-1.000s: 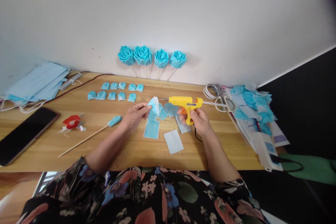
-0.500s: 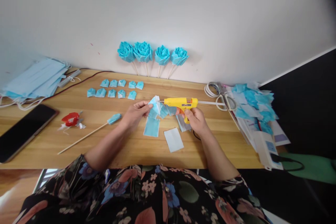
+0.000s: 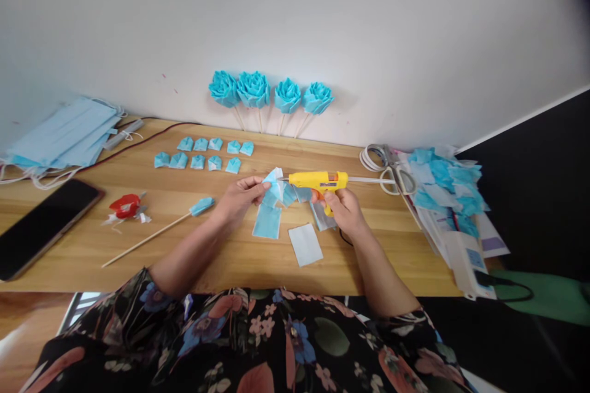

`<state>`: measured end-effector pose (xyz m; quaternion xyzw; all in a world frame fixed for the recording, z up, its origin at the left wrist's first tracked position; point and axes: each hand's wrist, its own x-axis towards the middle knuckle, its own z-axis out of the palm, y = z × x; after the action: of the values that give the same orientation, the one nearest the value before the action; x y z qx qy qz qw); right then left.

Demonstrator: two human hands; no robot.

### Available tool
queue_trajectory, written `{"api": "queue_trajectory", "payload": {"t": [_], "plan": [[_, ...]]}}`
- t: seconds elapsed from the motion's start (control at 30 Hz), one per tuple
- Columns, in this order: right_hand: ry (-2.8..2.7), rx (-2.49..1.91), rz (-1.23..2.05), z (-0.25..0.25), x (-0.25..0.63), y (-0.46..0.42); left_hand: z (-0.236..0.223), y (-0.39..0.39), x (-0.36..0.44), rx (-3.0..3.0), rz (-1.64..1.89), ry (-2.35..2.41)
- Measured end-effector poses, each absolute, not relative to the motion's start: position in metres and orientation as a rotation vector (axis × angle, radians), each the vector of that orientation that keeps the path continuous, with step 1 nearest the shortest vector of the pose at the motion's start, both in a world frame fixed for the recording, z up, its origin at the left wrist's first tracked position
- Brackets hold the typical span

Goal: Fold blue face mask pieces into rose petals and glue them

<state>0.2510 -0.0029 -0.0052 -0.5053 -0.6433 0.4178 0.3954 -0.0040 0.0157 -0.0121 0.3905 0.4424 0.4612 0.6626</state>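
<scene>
My left hand (image 3: 238, 198) pinches a folded blue and white fabric piece (image 3: 273, 180) above the wooden table (image 3: 193, 245). In my right hand (image 3: 345, 212) is a yellow glue gun (image 3: 319, 181), gripped by the handle, with its nozzle tip touching that folded piece. Loose blue squares (image 3: 267, 221) and a pale one (image 3: 305, 244) lie under and between my hands. A wooden skewer with a blue bud (image 3: 157, 232) rests left of my left hand.
Folded blue petals (image 3: 203, 155) sit in two rows behind. Finished blue roses (image 3: 270, 95) lean on the wall. Face masks (image 3: 59, 138), a phone (image 3: 41, 227) and a red lighter (image 3: 124, 206) lie left. Scissors (image 3: 394, 178) and a scrap pile (image 3: 442, 187) lie right.
The glue gun has moved left until its nozzle reached the folded piece in my left hand. My left hand has hardly moved.
</scene>
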Motion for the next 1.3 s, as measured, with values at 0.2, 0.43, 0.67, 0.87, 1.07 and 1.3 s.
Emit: {"api": "queue_trajectory", "payload": {"t": [0.2,0.43,0.67,0.87,1.07,1.3], "plan": [[-1.635,-1.291,1.035,-0.005,0.251,-0.003,-0.011,0.016,-0.004,0.877,1.037,1.003],[-1.633,-1.275,1.033,-0.005,0.253,-0.002,-0.011,0.016,-0.004,0.872,1.039,0.996],[-1.638,-1.263,1.031,-0.007,0.253,-0.002,-0.011,0.015,-0.005,0.870,1.017,1.004],[-1.689,-1.270,0.970,-0.011,0.257,-0.002,-0.010,0.015,-0.004,0.872,1.007,1.001],[-1.827,-1.256,0.746,-0.010,0.258,-0.002,-0.009,0.015,-0.003,0.865,1.011,1.004],[-1.636,-1.179,0.798,-0.013,0.262,-0.001,-0.009,0.016,-0.006,0.862,1.099,0.970]]}}
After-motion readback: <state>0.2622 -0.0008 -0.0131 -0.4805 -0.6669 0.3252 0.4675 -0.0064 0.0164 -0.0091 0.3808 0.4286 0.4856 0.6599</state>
